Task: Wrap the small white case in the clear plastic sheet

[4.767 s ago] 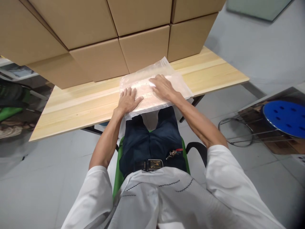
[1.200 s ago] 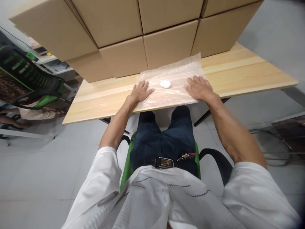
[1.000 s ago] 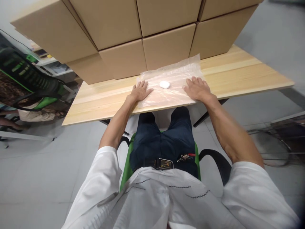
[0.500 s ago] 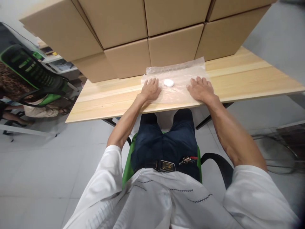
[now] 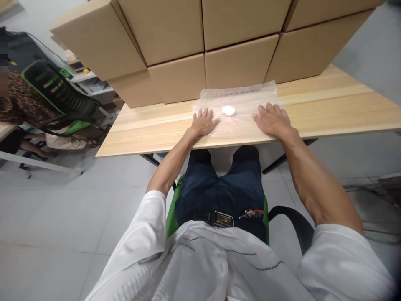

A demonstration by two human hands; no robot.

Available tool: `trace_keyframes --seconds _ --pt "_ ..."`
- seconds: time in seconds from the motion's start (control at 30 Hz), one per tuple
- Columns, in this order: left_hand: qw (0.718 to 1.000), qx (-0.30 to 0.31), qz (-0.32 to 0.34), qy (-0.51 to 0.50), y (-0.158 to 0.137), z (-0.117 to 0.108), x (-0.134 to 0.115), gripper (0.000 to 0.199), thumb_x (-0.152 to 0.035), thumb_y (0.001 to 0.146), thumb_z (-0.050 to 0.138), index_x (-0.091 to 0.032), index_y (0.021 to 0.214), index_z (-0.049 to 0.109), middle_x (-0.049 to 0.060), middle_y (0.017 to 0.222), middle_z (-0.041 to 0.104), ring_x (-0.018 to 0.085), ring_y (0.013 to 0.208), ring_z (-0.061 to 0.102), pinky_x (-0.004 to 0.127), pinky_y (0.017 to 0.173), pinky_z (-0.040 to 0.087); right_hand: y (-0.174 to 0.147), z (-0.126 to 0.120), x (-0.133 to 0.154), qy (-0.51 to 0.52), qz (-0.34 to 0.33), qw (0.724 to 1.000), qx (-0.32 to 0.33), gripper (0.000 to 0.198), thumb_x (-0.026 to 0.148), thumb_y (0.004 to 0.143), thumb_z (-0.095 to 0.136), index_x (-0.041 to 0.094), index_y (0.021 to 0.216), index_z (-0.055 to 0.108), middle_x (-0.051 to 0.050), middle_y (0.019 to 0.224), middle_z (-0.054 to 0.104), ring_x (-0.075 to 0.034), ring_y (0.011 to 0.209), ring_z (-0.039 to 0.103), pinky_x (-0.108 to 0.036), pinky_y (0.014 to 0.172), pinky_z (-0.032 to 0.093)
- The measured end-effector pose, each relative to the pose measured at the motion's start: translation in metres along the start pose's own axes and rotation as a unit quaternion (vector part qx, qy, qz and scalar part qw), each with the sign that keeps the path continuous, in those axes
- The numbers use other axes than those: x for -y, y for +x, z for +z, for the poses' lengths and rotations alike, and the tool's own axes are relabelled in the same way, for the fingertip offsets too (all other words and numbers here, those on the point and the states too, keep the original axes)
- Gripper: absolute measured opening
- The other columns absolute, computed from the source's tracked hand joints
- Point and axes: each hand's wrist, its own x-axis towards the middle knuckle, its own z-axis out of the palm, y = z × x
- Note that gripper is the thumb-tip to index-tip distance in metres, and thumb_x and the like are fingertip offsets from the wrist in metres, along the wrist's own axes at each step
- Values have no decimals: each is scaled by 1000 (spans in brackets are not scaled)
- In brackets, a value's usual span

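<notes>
A sheet of clear plastic wrap (image 5: pixel 241 127), perhaps bubble wrap, lies spread on the wooden table (image 5: pixel 140 129). On it rests a small white rounded object (image 5: pixel 228 110), like an earbud case, between my two hands and touched by neither. My left hand (image 5: pixel 204 122) presses flat on the left part of the sheet with its fingers spread. Over the right part, my right hand (image 5: pixel 272 119) lies palm down, fingers apart. Neither hand grips anything.
Stacked cardboard boxes (image 5: pixel 238 67) line the back of the table. Off to the left, a person in a leopard-print top (image 5: pixel 28 98) sits on a green and black chair (image 5: pixel 50 92). Keys (image 5: pixel 250 213) hang at my waist.
The camera view has turned a little left, so everything sits further right. My left hand's fingers are more spread than before. The white object stays in place on the sheet.
</notes>
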Motion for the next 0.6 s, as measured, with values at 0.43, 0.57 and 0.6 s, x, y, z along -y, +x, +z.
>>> trace_keyframes --seconds 0.43,0.57,0.6 --pt "1000 -8 1 -2 1 0 6 96 -70 131 34 -16 211 33 19 222 22 47 208 19 70 168 18 2 -4 -23 15 24 1000 5 106 75 127 28 2 204 40 -31 214 33 -50 202 30 -74 164 28" --pt "1000 -9 5 -3 3 0 8 97 -71 130 33 -17 210 33 20 222 22 47 208 19 72 168 17 3 -5 -28 27 28 999 -6 110 80 125 29 5 205 39 -29 214 35 -51 202 32 -78 164 27" --pt "1000 -9 5 -2 3 0 9 97 -71 130 33 -18 210 33 20 222 22 47 208 19 72 167 17 3 -5 -29 26 30 999 -8 110 80 125 29 5 206 39 -29 214 35 -51 202 33 -77 164 27"
